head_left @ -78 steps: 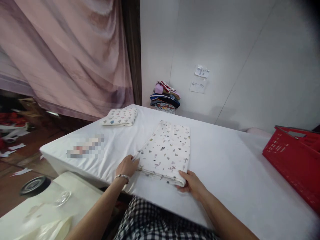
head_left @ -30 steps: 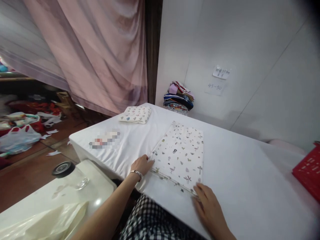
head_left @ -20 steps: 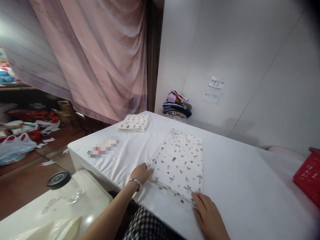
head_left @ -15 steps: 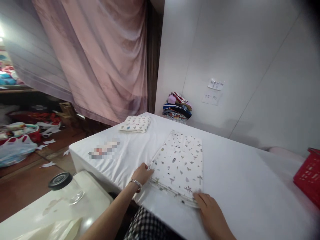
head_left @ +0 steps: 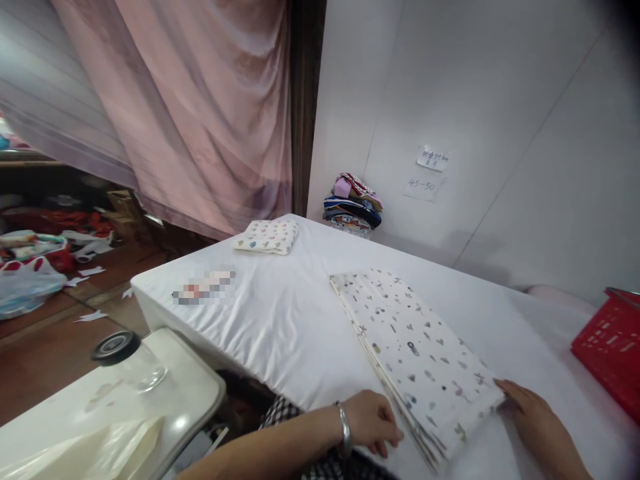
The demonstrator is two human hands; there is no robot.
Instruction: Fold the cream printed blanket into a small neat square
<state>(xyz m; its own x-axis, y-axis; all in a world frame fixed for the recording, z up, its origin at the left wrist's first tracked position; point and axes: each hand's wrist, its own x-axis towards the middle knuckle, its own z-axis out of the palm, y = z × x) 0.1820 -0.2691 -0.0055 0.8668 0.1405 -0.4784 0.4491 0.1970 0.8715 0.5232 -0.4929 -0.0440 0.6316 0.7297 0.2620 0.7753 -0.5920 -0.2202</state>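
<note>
While the head view is looking down over a white table (head_left: 290, 333), a patterned cloth (head_left: 415, 353) is lying folded on it at a slant, far end pointing off to the left and layers showing along its left edge. The right hand (head_left: 537, 420) is touching the near right corner, fingertips on the fabric, but its thumb is hiding, so you can't really tell if it's pinching or just resting. The left hand (head_left: 373, 420) is hanging just beside the near left edge, fingers loosely curled and not visibly gripping anything, with a silver bracelet (head_left: 344, 430) sitting on the wrist. So yeah, the hands are sitting apart, with the cloth's near end between them.

Farther left, a smaller cloth (head_left: 267, 238) is lying folded, and a blurred-out item (head_left: 205, 288) is lying nearer, too pixelated to make out. A red basket (head_left: 610, 347) is standing at the right. Over by the wall (head_left: 475, 100), a colourful pile (head_left: 353, 203) is sitting behind the table, with two notes (head_left: 423, 187) hanging right of it, the lower one reading 45-50. At lower left, a black-lidded jar (head_left: 143, 368) is sitting on a side table (head_left: 205, 380).
</note>
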